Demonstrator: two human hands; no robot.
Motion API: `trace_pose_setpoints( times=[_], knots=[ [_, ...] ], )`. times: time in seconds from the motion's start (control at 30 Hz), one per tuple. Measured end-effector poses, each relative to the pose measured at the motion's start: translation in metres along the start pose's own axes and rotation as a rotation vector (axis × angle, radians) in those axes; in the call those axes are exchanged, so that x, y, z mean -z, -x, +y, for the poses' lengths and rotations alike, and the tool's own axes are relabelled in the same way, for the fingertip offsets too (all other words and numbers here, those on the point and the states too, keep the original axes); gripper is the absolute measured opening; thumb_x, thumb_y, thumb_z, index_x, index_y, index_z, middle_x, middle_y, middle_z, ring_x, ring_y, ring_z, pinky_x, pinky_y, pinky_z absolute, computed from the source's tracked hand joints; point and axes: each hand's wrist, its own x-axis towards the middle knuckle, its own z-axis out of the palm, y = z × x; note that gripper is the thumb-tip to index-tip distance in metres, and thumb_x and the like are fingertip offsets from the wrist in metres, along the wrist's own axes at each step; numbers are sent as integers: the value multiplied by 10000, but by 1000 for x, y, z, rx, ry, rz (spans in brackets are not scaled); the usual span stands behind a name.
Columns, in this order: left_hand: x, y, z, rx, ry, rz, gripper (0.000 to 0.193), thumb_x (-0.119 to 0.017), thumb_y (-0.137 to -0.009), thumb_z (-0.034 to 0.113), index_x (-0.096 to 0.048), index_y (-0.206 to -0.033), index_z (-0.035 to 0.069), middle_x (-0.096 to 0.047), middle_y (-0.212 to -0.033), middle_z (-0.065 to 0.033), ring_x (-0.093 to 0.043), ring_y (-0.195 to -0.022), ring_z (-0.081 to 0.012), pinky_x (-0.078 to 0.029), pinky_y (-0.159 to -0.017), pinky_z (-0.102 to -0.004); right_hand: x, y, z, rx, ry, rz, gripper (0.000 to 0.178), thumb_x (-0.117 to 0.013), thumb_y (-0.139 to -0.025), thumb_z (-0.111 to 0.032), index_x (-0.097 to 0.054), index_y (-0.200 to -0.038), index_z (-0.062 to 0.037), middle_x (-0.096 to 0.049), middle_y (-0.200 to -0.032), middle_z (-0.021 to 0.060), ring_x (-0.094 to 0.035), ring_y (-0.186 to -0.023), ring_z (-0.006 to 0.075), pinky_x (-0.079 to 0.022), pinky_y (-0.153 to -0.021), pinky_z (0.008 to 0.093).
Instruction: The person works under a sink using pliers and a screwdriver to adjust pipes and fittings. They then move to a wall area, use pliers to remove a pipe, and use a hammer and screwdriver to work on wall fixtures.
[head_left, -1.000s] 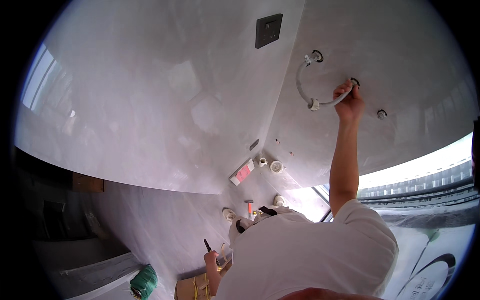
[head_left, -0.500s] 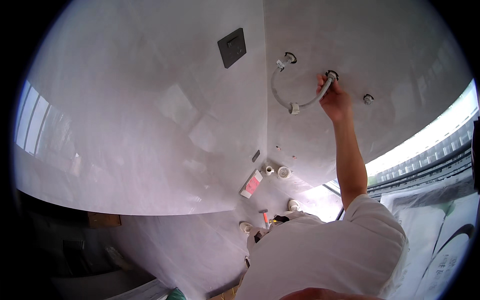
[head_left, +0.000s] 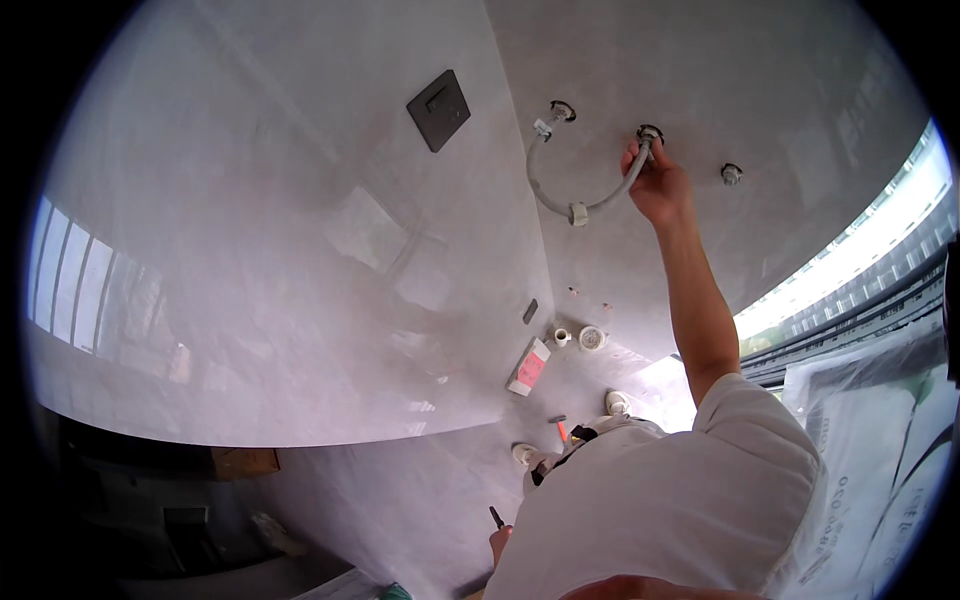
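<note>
A grey flexible hose hangs in a loop on the wall between two water outlets, with a white collar at its lowest part. Its left end meets a fitting at the left outlet. At the middle outlet, my right hand is raised with its fingers closed around the hose's other end. To the right, a third metal outlet has nothing attached. Low beside my body, my left hand grips a slim dark tool; its kind is not clear, and most of that hand is hidden.
A dark switch plate is on the left wall. On the floor near the corner are a white-and-red box, white pipe ends and an orange-handled hammer. Plastic-wrapped panels stand at the right by the window.
My left hand has come into view with the dark tool. My right hand stays at the hose end by the middle outlet. The whole view has shifted and tilted slightly.
</note>
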Motion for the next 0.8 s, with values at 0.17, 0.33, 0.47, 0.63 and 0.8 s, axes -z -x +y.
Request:
trace_pose_setpoints(
  times=[0.17,0.33,0.47,0.63,0.8],
  knots=[
    [8,-3,12,273,318,-55,198,-690,-838,200,-675,-717,44,-563,-563,-62,-585,-524,-221,-435,-524,-408,2,-5,3,-62,-67,-69,349,-490,-1094,-250,-565,-1238,59,-644,-1157,186,-641,-1092,324,-556,-974,448],
    [16,4,18,352,387,-104,201,-690,-835,196,-675,-714,36,-555,-557,-49,-573,-516,-213,-428,-520,-404,-8,3,8,-18,-67,-147,348,-448,-1115,-287,-562,-1195,31,-629,-1121,160,-630,-1029,309,-559,-940,450],
    [25,11,19,404,417,-139,203,-691,-833,192,-675,-712,30,-548,-553,-39,-563,-509,-207,-423,-517,-401,-10,10,11,53,15,-47,370,-453,-1113,-306,-559,-1176,43,-628,-1112,160,-628,-1022,310,-559,-938,443],
    [40,7,26,490,432,-184,206,-692,-830,189,-675,-709,22,-539,-548,-27,-551,-500,-200,-415,-513,-397,27,34,-10,38,259,151,339,-483,-1102,-289,-588,-1083,33,-638,-1050,139,-629,-966,267,-559,-904,403],
    [75,-19,71,612,476,-163,209,-692,-827,185,-674,-707,15,-531,-543,-14,-539,-492,-192,-408,-509,-393,141,85,-57,-162,538,226,212,-506,-1066,-186,-616,-996,-18,-660,-952,103,-624,-846,208,-543,-802,348]
  ],
)
